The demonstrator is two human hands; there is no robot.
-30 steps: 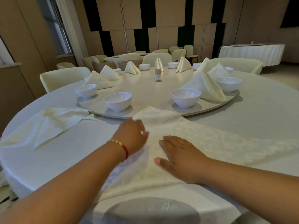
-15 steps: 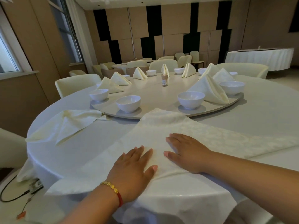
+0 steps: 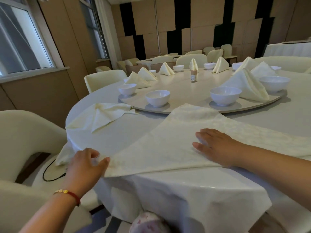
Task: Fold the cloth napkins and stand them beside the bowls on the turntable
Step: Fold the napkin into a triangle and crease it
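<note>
Table [image 3: 127, 137] → turntable [image 3: 181, 91] → napkin [image 3: 168, 145] lying flat as a triangle on the table, its far tip touching the turntable rim between two bowls [image 3: 157, 98]. Right hand [image 3: 217, 147] flat, fingers straight, pressing the cloth mid-fold. Left hand [image 3: 85, 163] pinches the near-left corner at the table edge, thumb against fingers. My read: keep the right palm as anchor, lift the pinched corner up and across toward the far tip, align edges before creasing. Risk: cloth sliding off the edge.
</note>
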